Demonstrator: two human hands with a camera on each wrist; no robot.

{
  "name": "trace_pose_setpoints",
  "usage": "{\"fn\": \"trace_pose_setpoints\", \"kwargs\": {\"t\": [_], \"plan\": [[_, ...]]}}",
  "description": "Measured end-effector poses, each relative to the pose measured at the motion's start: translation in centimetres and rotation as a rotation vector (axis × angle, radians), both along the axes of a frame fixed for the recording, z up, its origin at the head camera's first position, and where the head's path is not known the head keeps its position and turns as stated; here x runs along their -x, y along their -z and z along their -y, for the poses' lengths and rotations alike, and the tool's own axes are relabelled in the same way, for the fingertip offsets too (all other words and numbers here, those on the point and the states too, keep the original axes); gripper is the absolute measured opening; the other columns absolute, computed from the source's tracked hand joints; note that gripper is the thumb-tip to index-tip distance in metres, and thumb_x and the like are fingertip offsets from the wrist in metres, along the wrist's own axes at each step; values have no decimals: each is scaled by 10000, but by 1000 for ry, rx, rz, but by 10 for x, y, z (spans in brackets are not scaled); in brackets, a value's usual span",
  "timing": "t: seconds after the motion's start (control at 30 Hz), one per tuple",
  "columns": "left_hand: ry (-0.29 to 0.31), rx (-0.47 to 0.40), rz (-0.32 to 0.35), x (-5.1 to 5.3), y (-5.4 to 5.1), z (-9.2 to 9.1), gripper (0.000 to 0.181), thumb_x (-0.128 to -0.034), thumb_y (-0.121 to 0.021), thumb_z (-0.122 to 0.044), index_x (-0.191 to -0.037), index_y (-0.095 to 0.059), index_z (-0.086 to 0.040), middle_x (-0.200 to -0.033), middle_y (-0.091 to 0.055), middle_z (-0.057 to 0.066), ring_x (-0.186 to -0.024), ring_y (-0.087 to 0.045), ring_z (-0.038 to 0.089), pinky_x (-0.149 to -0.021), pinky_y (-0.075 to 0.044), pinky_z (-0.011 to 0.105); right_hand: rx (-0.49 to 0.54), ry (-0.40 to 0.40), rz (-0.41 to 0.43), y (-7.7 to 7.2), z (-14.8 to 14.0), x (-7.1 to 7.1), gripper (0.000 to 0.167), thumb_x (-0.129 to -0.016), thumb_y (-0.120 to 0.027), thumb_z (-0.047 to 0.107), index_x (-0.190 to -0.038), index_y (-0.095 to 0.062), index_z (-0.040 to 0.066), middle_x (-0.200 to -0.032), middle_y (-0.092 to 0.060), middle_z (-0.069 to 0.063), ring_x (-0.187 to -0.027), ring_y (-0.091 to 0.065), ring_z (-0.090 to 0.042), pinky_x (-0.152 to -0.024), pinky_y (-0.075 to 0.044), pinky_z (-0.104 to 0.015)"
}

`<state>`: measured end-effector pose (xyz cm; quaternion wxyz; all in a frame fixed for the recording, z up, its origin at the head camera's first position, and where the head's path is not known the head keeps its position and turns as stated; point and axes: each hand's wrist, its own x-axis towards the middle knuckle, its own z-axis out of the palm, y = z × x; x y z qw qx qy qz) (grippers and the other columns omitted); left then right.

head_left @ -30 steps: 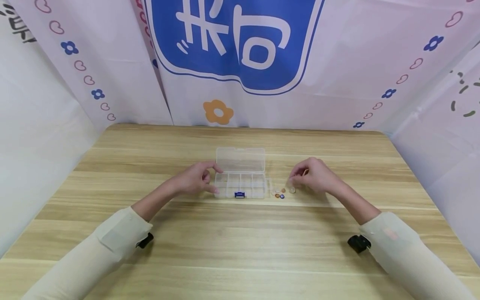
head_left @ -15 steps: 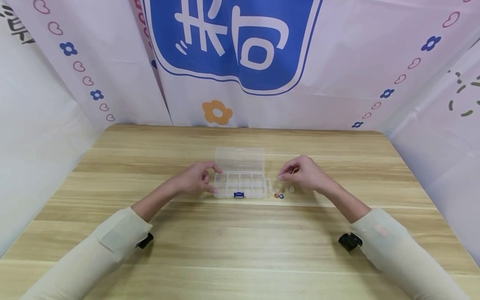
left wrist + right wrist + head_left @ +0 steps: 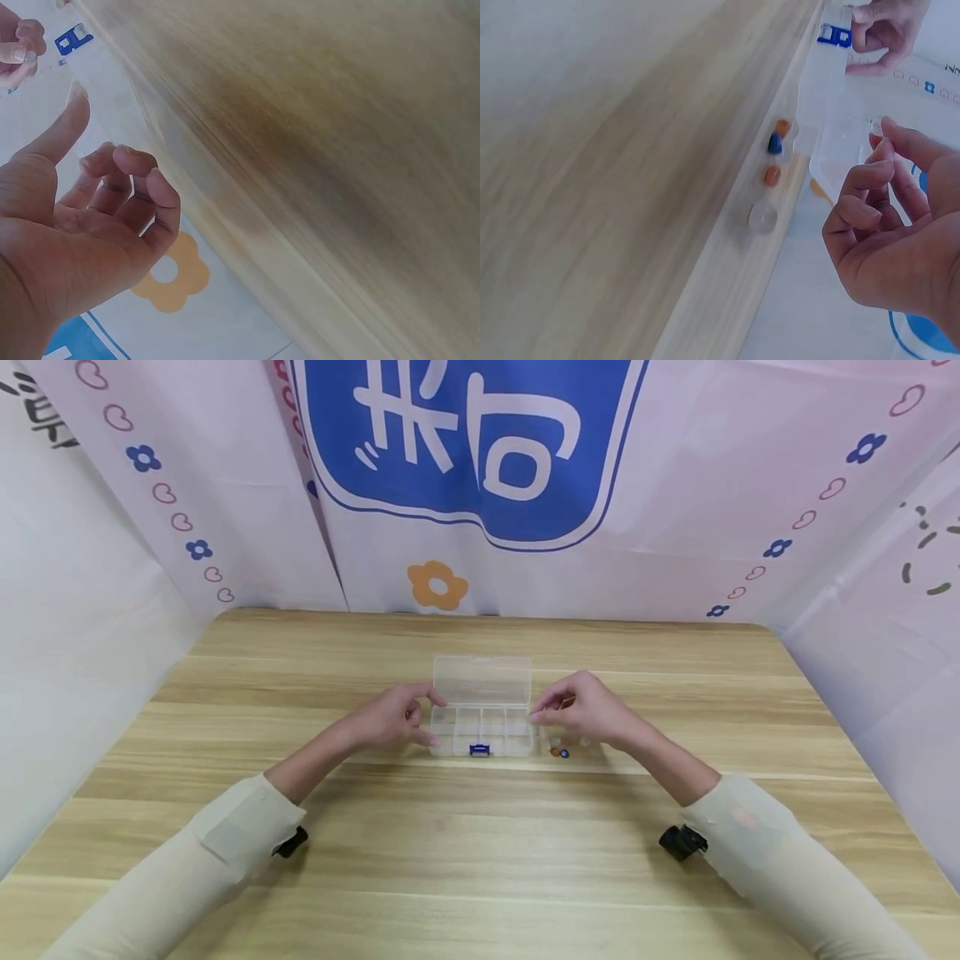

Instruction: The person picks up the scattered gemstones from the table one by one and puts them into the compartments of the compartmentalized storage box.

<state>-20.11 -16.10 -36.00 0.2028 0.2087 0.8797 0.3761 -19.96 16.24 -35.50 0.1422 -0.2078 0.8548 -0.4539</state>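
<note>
Right hand (image 3: 581,714) pinching a tiny clear piece (image 3: 877,126) at a rectangular clear plastic box's (image 3: 481,728) end, left hand (image 3: 390,717) gripping the opposite end, blue plastic latch (image 3: 479,750) between, small blue piece (image 3: 775,144), small orange piece (image 3: 772,176) near the right hand

On the table (image 3: 465,843), I have the box (image 3: 450,751) with its lid (image 3: 482,680) at twelve o'clock and its latch (image 3: 479,750) at six. The left hand (image 3: 386,718) is at the box's nine o'clock edge; the right hand (image 3: 588,714), a bead (image 3: 876,126) in its fingertips, at three. Loose beads (image 3: 564,753) lie between three and four. I see the cloth (image 3: 652,527) behind, at twelve.
</note>
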Motion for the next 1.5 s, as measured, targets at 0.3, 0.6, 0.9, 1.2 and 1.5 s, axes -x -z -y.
{"fn": "trace_pose_setpoints", "kwargs": {"t": [0.3, 0.6, 0.9, 1.2, 1.5], "plan": [[26, -3, -45, 0, 1, 2, 564, -869, -828, -42, -1355, -565, 72, -626, -435, -20, -573, -391, 120, -540, -362, 227, 16, -25, 10, -2, 22, -2, 60, -939, -773, 95, -938, -801, 42, -900, -749, -48, -749, -584, -196, -613, -461, -258], [15, 7, -9, 1, -1, 0, 550, -876, -821, -38, -1363, -580, 47, -600, -404, -37, -549, -357, 109, -531, -337, 217, 9, -37, -3, 0, 41, 4, 60, -932, -787, 118, -926, -803, 60, -855, -727, -31, -763, -574, -170, -654, -467, -281], [20, 14, -6, 1, -1, 1, 545, -882, -818, -37, -1358, -572, 63, -585, -389, -34, -537, -340, 103, -514, -315, 213, 46, -66, -12, 2, 61, 11, 62, -913, -800, 92, -919, -807, 30, -819, -726, -15, -748, -571, -135, -665, -471, -266], [22, 21, 0, 1, -2, 0, 552, -884, -812, -32, -1370, -569, 59, -566, -385, -41, -513, -337, 98, -499, -310, 202, 39, -105, 1, 3, 82, 13, 72, -906, -809, 100, -918, -810, 29, -805, -732, 1, -720, -565, -102, -633, -451, -232], [28, 2, -17, 0, -2, 0, 554, -879, -815, -23, -1359, -565, 94, -550, -373, -42, -504, -320, 91, -497, -302, 200, -17, -147, -58, 5, 95, 15, 74, -911, -810, 114, -908, -817, 40, -808, -749, 2, -702, -577, -84, -630, -466, -221]]}}
